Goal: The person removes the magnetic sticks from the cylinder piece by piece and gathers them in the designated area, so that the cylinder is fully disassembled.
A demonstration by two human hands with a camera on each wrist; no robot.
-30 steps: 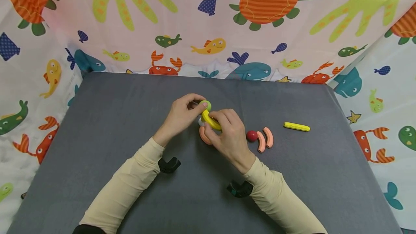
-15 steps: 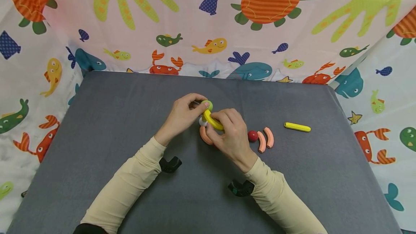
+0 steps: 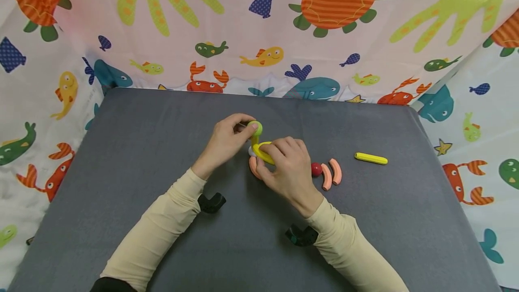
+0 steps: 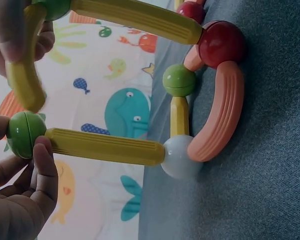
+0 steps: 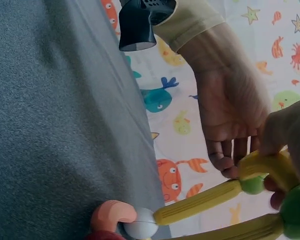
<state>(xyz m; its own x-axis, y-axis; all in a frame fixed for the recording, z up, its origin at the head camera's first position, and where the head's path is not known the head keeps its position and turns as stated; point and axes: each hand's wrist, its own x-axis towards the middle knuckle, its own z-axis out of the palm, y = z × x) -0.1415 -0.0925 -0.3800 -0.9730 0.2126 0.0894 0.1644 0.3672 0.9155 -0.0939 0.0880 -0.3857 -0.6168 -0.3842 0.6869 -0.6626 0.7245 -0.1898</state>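
My left hand (image 3: 220, 145) pinches a green ball (image 4: 27, 134) on top of an upright straight yellow stick (image 4: 107, 146). That stick stands on a white ball (image 4: 182, 156), which joins a curved pink stick (image 4: 219, 112) to a dark red ball (image 4: 222, 44). Another yellow stick (image 4: 135, 19) rises from the red ball to a second green ball (image 5: 297, 212). My right hand (image 3: 289, 172) holds a curved yellow stick (image 3: 264, 153) between thumb and fingers. In the left wrist view its free end hangs apart from the left-hand green ball; its other end is near the second green ball.
A red ball (image 3: 316, 169) and two curved pink sticks (image 3: 326, 177) lie right of my right hand. Farther right, a straight yellow stick (image 3: 371, 158) rests on the grey table (image 3: 162, 148). A patterned cloth (image 3: 170, 64) hangs behind the table.
The curved yellow stick's end has swung down and away from the left-hand green ball, showing the upright stick. My left hand has shifted slightly up and left with the ball.
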